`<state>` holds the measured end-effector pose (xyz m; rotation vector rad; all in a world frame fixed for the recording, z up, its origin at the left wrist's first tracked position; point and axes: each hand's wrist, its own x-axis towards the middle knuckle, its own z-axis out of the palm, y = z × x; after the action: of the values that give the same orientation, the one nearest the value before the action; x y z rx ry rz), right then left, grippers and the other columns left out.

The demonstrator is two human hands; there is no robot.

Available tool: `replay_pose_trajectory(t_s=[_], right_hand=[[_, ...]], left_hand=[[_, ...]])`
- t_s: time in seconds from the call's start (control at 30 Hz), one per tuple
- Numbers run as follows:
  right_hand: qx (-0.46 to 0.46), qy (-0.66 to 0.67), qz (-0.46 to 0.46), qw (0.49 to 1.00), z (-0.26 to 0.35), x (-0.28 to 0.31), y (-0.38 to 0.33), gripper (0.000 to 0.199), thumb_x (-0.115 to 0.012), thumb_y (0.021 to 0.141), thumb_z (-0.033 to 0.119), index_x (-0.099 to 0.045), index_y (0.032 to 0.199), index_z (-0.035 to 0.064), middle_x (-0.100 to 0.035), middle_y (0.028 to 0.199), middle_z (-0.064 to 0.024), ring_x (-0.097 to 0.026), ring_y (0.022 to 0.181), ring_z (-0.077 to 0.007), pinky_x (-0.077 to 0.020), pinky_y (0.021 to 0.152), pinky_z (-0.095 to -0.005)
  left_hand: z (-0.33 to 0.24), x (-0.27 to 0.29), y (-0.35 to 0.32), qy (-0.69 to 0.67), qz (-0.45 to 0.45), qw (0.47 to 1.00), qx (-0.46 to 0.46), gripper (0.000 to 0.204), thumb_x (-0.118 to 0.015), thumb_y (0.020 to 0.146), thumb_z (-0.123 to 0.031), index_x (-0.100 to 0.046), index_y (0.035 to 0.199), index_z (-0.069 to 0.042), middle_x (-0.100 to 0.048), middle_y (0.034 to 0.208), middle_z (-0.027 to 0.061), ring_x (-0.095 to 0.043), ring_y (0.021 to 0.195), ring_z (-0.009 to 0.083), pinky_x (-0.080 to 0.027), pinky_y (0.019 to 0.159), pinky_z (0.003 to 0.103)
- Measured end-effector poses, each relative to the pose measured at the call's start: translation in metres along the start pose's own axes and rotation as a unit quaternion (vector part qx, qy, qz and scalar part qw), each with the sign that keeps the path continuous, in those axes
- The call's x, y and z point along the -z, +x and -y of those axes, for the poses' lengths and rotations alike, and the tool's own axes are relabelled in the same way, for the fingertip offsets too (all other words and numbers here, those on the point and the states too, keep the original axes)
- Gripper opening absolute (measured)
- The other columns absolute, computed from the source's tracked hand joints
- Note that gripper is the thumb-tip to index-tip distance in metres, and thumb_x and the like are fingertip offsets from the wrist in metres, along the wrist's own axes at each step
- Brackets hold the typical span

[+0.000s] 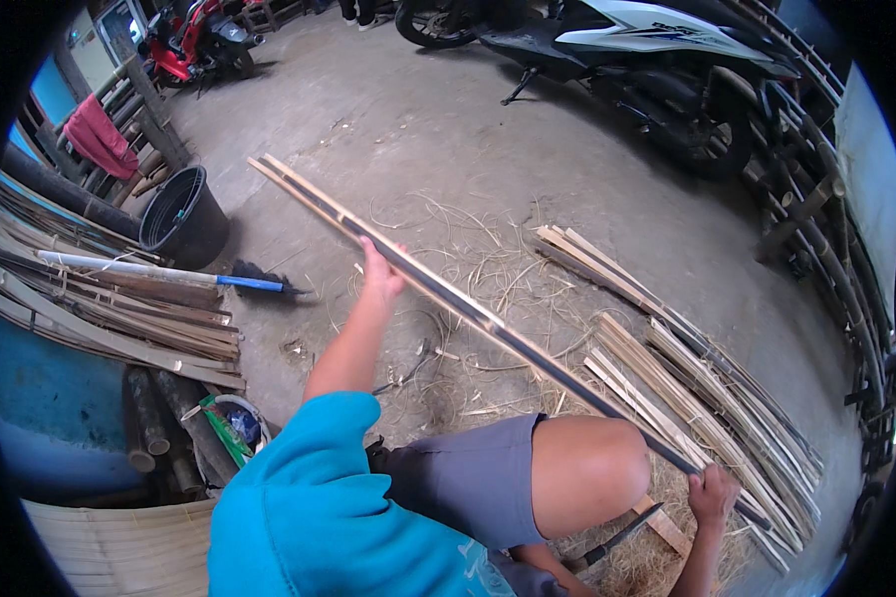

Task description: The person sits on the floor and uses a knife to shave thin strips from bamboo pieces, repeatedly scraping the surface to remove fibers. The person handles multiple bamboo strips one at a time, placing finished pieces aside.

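Note:
A long split bamboo strip runs diagonally from the upper left down to the lower right, above my bent knee. My left hand is stretched out and grips the strip partway along. My right hand closes on its near end by the knee. A dark-bladed knife lies on a wooden block just below my right hand. Thin shavings litter the concrete floor beneath the strip.
Cut bamboo strips are stacked at right. A black bucket, a broom with a blue handle and a bamboo pile sit at left. A motor scooter is parked behind; a red motorcycle stands far left.

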<state>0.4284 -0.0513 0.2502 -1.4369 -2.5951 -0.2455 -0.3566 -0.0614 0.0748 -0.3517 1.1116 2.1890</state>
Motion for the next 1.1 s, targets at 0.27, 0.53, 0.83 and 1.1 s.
replay_pose_trajectory(t_s=[0.27,0.53,0.83,1.1], right_hand=[[-0.102,-0.058,-0.024,0.993,-0.063,0.041,-0.087,0.06,-0.04,0.099,0.059,-0.045,0.075,0.0041,-0.051,0.077,-0.019,-0.052,0.078,-0.0425,-0.0374,0.07,-0.0509],[-0.134,-0.072,-0.062,0.986,-0.021,0.09,-0.038,0.058,-0.061,0.096,0.036,-0.049,0.144,0.0064,-0.055,0.139,-0.02,-0.047,0.131,-0.0391,-0.0294,0.114,-0.05],[-0.015,-0.004,0.03,0.999,0.13,0.102,0.107,0.053,-0.077,0.081,0.036,-0.057,0.124,0.0114,-0.064,0.109,-0.0147,-0.063,0.106,-0.0334,-0.0493,0.09,-0.0482],[-0.134,-0.062,0.024,0.989,0.032,0.117,0.043,0.033,-0.075,0.08,0.031,-0.054,0.096,0.0108,-0.067,0.091,-0.0087,-0.068,0.088,-0.0311,-0.0522,0.074,-0.0465]], left_hand=[[0.079,-0.076,-0.12,-0.096,0.068,0.974,0.194,0.062,-0.051,0.092,-0.073,-0.046,0.087,-0.012,-0.05,0.072,0.0029,-0.051,0.064,0.018,-0.05,0.059,0.036],[0.118,-0.142,-0.224,-0.135,0.086,0.959,0.234,0.053,-0.046,0.1,-0.063,-0.041,0.079,-0.015,-0.041,0.064,-0.0017,-0.042,0.055,0.0124,-0.043,0.051,0.028],[0.148,-0.178,-0.416,-0.07,0.265,0.895,0.351,0.044,-0.05,0.102,-0.053,-0.053,0.089,-0.011,-0.057,0.078,0.0041,-0.06,0.079,0.0193,-0.054,0.077,0.037],[0.038,-0.163,-0.374,0.538,0.566,0.507,-0.366,0.074,-0.076,0.084,-0.05,-0.05,0.14,-0.008,-0.056,0.137,0.0173,-0.049,0.133,0.0321,-0.036,0.112,0.048]])
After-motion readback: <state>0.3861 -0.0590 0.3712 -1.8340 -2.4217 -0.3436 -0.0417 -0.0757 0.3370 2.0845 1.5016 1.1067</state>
